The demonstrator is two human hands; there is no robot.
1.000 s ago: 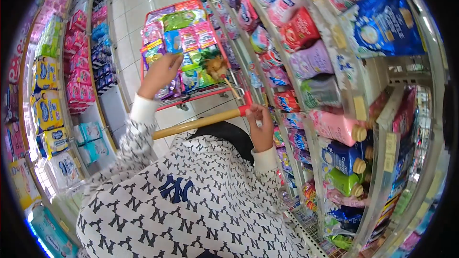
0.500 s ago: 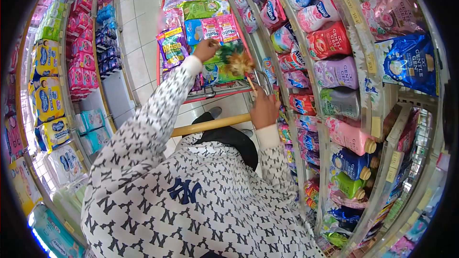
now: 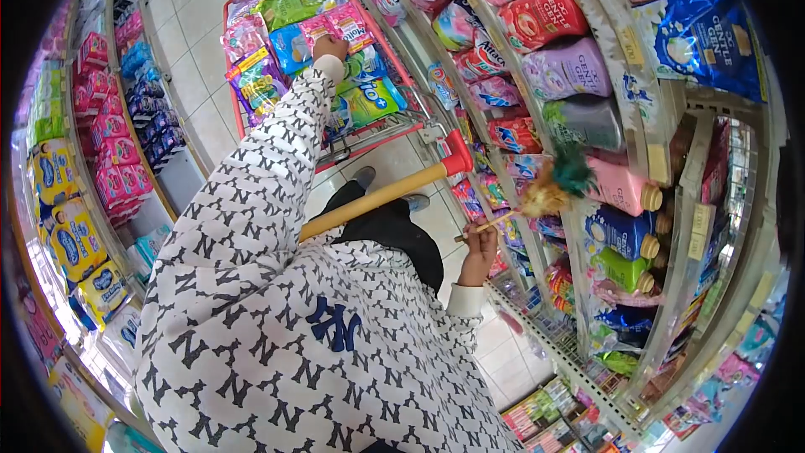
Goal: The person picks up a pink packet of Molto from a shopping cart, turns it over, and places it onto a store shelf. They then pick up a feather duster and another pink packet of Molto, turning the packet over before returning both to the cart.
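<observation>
Reaching into the red-rimmed shopping cart (image 3: pixel 237 101), my left hand (image 3: pixel 329 46) is closed at a pink Molto pouch (image 3: pixel 348 23); its fingertips are partly hidden. Around it in the cart lie a purple Rinso pack (image 3: pixel 258 82), a blue pack (image 3: pixel 293 48) and a green-yellow pack (image 3: pixel 369 102). My right hand (image 3: pixel 478 258) is wrapped round the thin stick of a feather duster (image 3: pixel 549 189). The duster's tan and dark green feathers point right, in front of the shelf bottles.
The cart's yellow handle (image 3: pixel 377 197) crosses in front of my waist. Close on the right, a shelf rack (image 3: pixel 625 109) carries bottles and pouches, including a purple bottle (image 3: pixel 570 69). Stacked packs (image 3: pixel 63 239) fill the left shelves. White floor tiles (image 3: pixel 189 29) line the aisle.
My left hand has moved from above the cart's near end onto the pink pouch. My right hand has swung the duster from over the cart to the right-hand shelf. The view has shifted.
</observation>
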